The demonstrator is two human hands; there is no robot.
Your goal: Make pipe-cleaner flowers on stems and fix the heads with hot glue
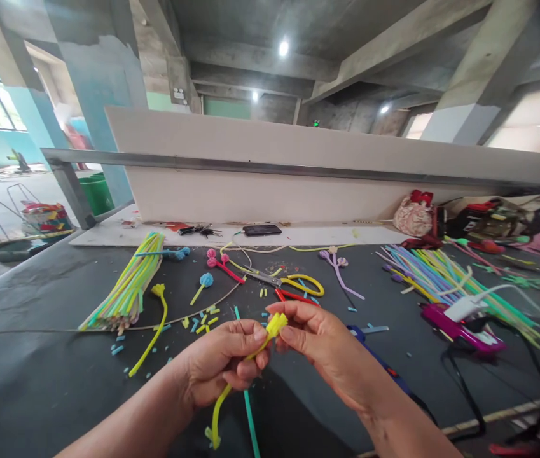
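Note:
Above the black tabletop, my left hand (226, 356) is closed around the stem of a yellow pipe cleaner flower (276, 325). Its bunched head sticks out past my left thumb, and the stem's lower end hangs below the hand. My right hand (322, 340) pinches the side of that head between thumb and fingers. Beneath my hands lies a teal pipe cleaner (250, 420). A similar yellow pipe cleaner flower (159, 321) rests to the left. Scissors (305, 285) with yellow and red handles lie just beyond my hands.
A large pipe cleaner bundle (129, 286) is at left, more loose pipe cleaners (432, 267) at right. Small cut pieces (207, 315) are scattered about. Pink (224, 264), blue (206, 280) and purple stems (339, 270) lie farther back. At right sit a blue glue gun (379, 356) and a magenta power strip (463, 327).

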